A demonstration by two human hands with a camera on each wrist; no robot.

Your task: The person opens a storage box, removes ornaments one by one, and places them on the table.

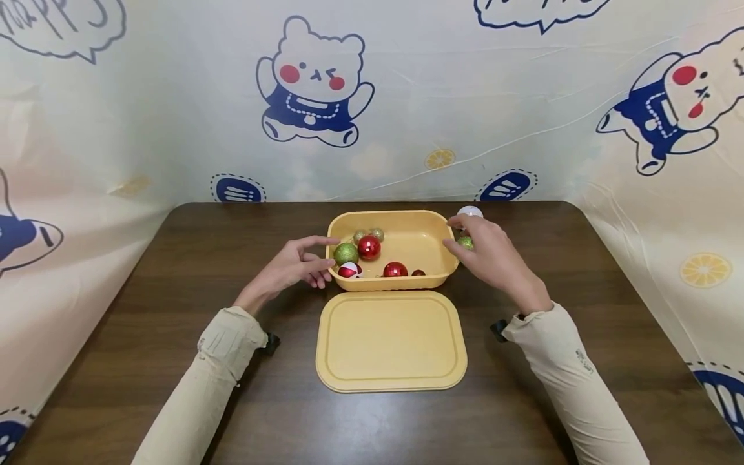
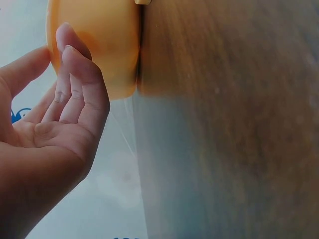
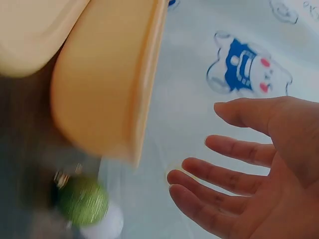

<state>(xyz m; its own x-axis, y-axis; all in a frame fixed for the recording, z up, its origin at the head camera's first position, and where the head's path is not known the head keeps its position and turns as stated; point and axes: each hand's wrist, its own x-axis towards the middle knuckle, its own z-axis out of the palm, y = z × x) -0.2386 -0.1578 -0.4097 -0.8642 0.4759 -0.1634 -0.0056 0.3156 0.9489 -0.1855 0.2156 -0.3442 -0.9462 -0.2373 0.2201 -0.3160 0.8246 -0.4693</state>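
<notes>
- Head view: a pale cloth (image 1: 418,97) with cartoon bears backs the brown table (image 1: 203,361), whose far edge runs just behind the yellow box (image 1: 418,239).
- The left hand (image 1: 290,263) is at the box's 9 o'clock wall, two digits reaching to the rim and the rest bent; contact is hard to tell.
- The right hand (image 1: 494,252) is at 3 o'clock, thumb and fingers parted, tips over the rim.
- Inside, from 7 to 10 o'clock, sit a green ball (image 1: 346,254), a red ball (image 1: 369,247), a red-and-white ball (image 1: 349,270) and two small gold balls (image 1: 377,234); another red ball (image 1: 396,270) lies at 6. The box floor shows bare toward 2 o'clock.
- The lid (image 1: 391,341) lies flat at 6 o'clock; a white ball (image 1: 469,211) stands outside at 2. Table wood runs wide at 9 and 3.
- Left wrist view: fingers loosely bent, gripping nothing visible; box at 11 o'clock.
- Right wrist view: fingers nearly straight, spread, holding nothing, with a gap to the box at 11 o'clock; an outer green ball (image 3: 83,200) is at 7.
</notes>
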